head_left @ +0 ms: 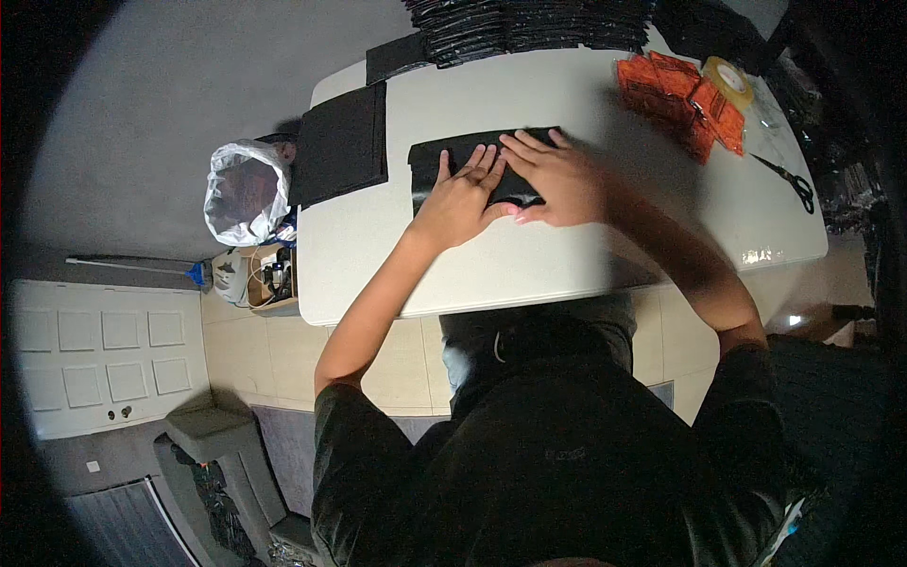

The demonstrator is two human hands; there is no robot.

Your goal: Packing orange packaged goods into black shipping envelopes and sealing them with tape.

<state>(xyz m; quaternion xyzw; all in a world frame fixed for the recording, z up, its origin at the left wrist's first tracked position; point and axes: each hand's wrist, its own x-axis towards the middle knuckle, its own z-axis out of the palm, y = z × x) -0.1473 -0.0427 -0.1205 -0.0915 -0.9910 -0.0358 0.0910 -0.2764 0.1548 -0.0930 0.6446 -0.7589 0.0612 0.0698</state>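
With fingers (pixel 487 161) spread wide, the left hand (pixel 461 204) and right hand (pixel 564 184) are resting on the black sheet (pixel 425 180) (it is lying on the desk (pixel 510 269)), even outward pressure probably best preventing creases.

No writing can be read; the faint mark (pixel 566 455) on the black shirt (pixel 553 491) is illegible.

On our table (pixel 539 279): sheet (pixel 427 180) at centre, under our left hand (pixel 461 200) and right hand (pixel 559 181); stack (pixel 340 142) to its left; bundles (pixel 534 28) behind; packets (pixel 666 94) right, tape roll (pixel 744 93) beside them, scissors (pixel 802 192) nearer us. Off the left end: bin (pixel 222 208).
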